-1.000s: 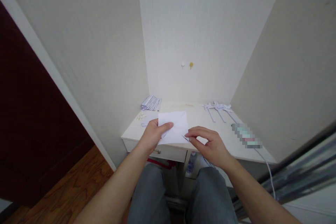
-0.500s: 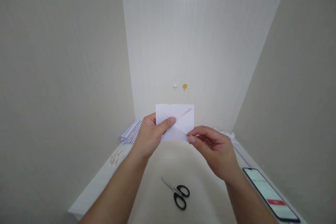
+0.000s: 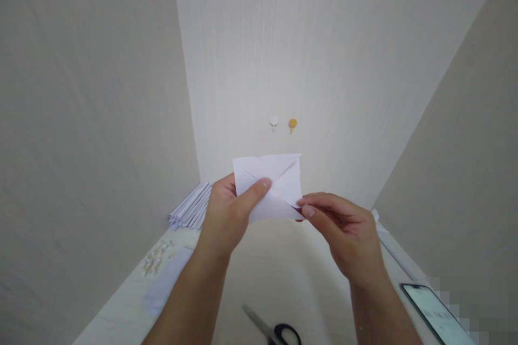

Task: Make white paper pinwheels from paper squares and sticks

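Observation:
A small white paper envelope (image 3: pixel 283 186) with diagonal folds meeting near its middle is held up above the table. My left hand (image 3: pixel 234 207) grips its left side, the thumb pressed flat on the folds and the fingers behind. At the lower right corner, my right hand (image 3: pixel 343 226) pinches the paper between thumb and fingers. A slight gap shows between the paper layers at that corner. Below the hands lies a pair of scissors (image 3: pixel 271 329) with black handles, partly cut off by the bottom edge.
A bundle of folded white paper strips (image 3: pixel 190 207) rests at the back left. Nearer are small scattered pieces (image 3: pixel 157 259) and a white sheet (image 3: pixel 168 283). A phone (image 3: pixel 435 312) lies at the right. Two hooks, one white (image 3: pixel 274 122) and one yellow (image 3: pixel 292 124), are on the wall.
The view has shifted, bringing the envelope slightly closer and moving the scissors lower. The envelope's lower right corner has opened a little at my right fingertips. Both hands keep hold.

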`<action>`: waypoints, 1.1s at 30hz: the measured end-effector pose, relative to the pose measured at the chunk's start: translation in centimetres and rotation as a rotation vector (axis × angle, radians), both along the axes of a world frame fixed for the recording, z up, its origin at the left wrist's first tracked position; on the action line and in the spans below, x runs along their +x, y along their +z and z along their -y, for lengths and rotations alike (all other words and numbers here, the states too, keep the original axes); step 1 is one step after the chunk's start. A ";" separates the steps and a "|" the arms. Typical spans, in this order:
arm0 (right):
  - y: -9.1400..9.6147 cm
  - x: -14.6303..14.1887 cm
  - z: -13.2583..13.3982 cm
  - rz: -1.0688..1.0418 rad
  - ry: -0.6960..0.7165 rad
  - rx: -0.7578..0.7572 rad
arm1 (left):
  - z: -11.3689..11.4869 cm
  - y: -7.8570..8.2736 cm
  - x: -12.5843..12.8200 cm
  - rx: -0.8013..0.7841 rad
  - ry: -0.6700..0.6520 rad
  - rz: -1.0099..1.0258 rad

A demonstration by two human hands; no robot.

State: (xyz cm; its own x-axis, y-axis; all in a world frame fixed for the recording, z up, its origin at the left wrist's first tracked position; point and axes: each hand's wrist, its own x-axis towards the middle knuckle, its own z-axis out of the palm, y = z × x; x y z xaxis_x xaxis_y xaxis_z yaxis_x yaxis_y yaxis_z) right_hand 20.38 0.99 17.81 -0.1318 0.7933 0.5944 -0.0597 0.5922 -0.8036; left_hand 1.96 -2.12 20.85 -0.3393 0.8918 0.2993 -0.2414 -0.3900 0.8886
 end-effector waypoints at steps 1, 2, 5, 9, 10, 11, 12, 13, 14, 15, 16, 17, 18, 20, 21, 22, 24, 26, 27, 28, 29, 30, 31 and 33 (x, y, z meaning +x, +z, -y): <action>-0.2 -0.1 -0.2 0.008 -0.007 -0.001 | -0.2 -0.2 -0.2 -0.001 -0.006 -0.015; -0.4 -0.1 -0.3 0.018 -0.015 -0.003 | -0.4 -0.4 -0.4 -0.001 -0.015 -0.030; -0.4 -0.4 -0.4 0.039 -0.039 -0.011 | -0.8 -0.6 -0.7 0.004 -0.042 -0.061; 0.0 -0.5 -0.2 0.045 -0.030 -0.010 | -0.9 -0.4 -0.9 0.004 -0.045 -0.079; 0.1 -0.5 -0.2 0.043 -0.025 -0.009 | -0.9 -0.4 -0.9 0.006 -0.043 -0.087; 0.2 -0.4 -0.2 0.039 -0.021 -0.010 | -0.9 -0.4 -0.9 0.010 -0.043 -0.089; 0.2 -0.3 -0.2 0.034 -0.015 -0.009 | -1.0 -0.5 -1.0 0.014 -0.044 -0.089; 0.2 -0.2 -0.3 0.030 -0.008 -0.008 | -1.0 -0.5 -1.0 0.016 -0.044 -0.086; 0.2 0.0 -0.3 0.030 0.002 -0.007 | -1.1 -0.6 -1.0 0.015 -0.044 -0.084; 0.2 0.1 -0.3 0.034 0.010 -0.001 | -1.1 -0.7 -1.0 0.015 -0.043 -0.080; 0.3 0.2 -0.3 0.043 0.014 0.004 | -1.1 -0.8 -1.0 0.015 -0.043 -0.077; 0.3 0.4 -0.2 0.055 0.013 0.010 | -1.1 -0.8 -1.0 0.016 -0.046 -0.078; 0.3 0.4 -0.2 0.066 0.009 0.015 | -1.1 -0.8 -1.0 0.017 -0.048 -0.079; 0.4 0.5 -0.1 0.079 -0.001 0.023 | -1.0 -0.8 -1.0 0.014 -0.054 -0.079; 0.5 0.4 0.0 0.081 -0.003 0.027 | -1.0 -0.8 -1.0 0.010 -0.056 -0.078; 0.6 0.4 0.0 0.082 -0.003 0.031 | -0.9 -0.7 -1.0 0.006 -0.058 -0.078; 0.7 0.2 0.1 0.090 -0.016 0.050 | -0.8 -0.6 -1.0 0.006 -0.060 -0.079; 0.7 0.1 0.0 0.106 -0.039 0.068 | -0.8 -0.5 -1.0 0.010 -0.060 -0.084; 0.7 0.1 0.0 0.115 -0.050 0.072 | -0.8 -0.5 -1.0 0.012 -0.057 -0.085; 0.7 0.1 0.0 0.122 -0.060 0.069 | -0.8 -0.5 -1.0 0.013 -0.055 -0.083; 0.7 0.1 0.0 0.124 -0.068 0.061 | -0.8 -0.5 -1.0 0.015 -0.051 -0.080; 0.7 0.1 0.0 0.123 -0.073 0.049 | -0.9 -0.6 -1.0 0.016 -0.046 -0.079; 0.7 0.1 0.0 0.118 -0.079 0.039 | -0.9 -0.6 -1.0 0.018 -0.041 -0.078; 0.6 0.1 0.0 0.108 -0.088 0.022 | -1.0 -0.7 -1.0 0.020 -0.034 -0.084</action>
State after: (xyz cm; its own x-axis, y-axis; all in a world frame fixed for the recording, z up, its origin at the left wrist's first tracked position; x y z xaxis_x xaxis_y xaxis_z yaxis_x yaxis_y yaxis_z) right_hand 20.48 1.01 18.44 -0.1265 0.7913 0.5982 0.0789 0.6092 -0.7891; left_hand 0.97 -1.15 20.13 -0.2816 0.8962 0.3429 -0.1798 -0.4003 0.8986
